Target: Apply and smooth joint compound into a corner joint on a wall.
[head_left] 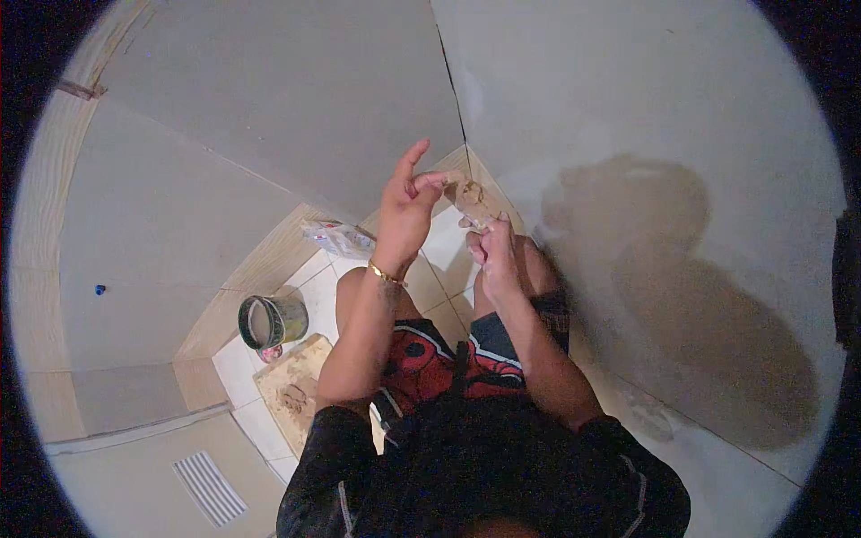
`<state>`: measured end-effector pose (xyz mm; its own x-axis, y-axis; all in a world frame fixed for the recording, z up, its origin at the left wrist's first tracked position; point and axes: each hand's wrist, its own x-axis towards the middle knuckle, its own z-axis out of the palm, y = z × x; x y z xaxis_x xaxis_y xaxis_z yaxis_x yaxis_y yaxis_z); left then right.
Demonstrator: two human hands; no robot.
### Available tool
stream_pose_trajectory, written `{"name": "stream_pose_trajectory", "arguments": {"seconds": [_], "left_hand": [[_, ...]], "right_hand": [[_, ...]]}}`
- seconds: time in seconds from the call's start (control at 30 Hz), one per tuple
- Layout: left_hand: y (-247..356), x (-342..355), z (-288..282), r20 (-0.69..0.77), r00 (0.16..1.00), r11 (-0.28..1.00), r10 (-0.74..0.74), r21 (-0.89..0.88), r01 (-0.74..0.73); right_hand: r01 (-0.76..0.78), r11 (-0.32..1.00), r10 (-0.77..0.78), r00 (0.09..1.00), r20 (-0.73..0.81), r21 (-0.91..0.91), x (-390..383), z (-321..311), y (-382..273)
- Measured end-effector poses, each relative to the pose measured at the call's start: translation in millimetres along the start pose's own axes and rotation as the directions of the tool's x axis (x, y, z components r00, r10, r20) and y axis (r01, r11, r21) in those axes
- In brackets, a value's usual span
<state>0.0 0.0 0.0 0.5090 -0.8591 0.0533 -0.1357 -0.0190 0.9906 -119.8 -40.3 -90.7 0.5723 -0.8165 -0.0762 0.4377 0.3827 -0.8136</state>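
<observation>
- The dark green round bucket (285, 318) stands on the pale square floor tiles (314, 268), at the person's left.
- The flat hand tool smeared with brown paste (473, 199) is held in the air, to the right of the bucket and farther forward.
- The right hand (493, 249) has its fingers closed around the near end of this tool.
- The left hand (410, 208) has one finger stretched out and others bent to the tool's far end; I cannot tell if they pinch it.
- The beige rectangular board (310, 359) lies just beside the bucket, on its near side, with brown paste lumps (293, 397) on it.
- The crumpled whitish plastic bag (339, 239) lies forward and right of the bucket, near the grey wall (296, 117).
</observation>
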Motion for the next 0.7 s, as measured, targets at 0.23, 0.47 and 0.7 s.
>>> {"name": "stream_pose_trajectory", "arguments": {"seconds": [0.23,0.47,0.7], "left_hand": [[18.7,48.5,9.8,-0.181,0.924,0.940,0.337,0.013,-0.341],[50.2,155.9,-5.2,-0.192,0.510,0.503,0.838,0.633,-0.588],[39.2,199.0,-9.9,-0.075,0.401,0.267,0.913,0.852,-0.451]], "right_hand": [[-0.060,0.993,0.057,0.998,0.032,0.100,1.2,-3.5,9.2],[-0.132,0.987,0.134,0.991,-0.021,0.090,-4.6,-10.4,16.3],[-0.123,0.989,0.131,0.987,-0.093,0.083,-7.6,4.0,-8.1]]}}
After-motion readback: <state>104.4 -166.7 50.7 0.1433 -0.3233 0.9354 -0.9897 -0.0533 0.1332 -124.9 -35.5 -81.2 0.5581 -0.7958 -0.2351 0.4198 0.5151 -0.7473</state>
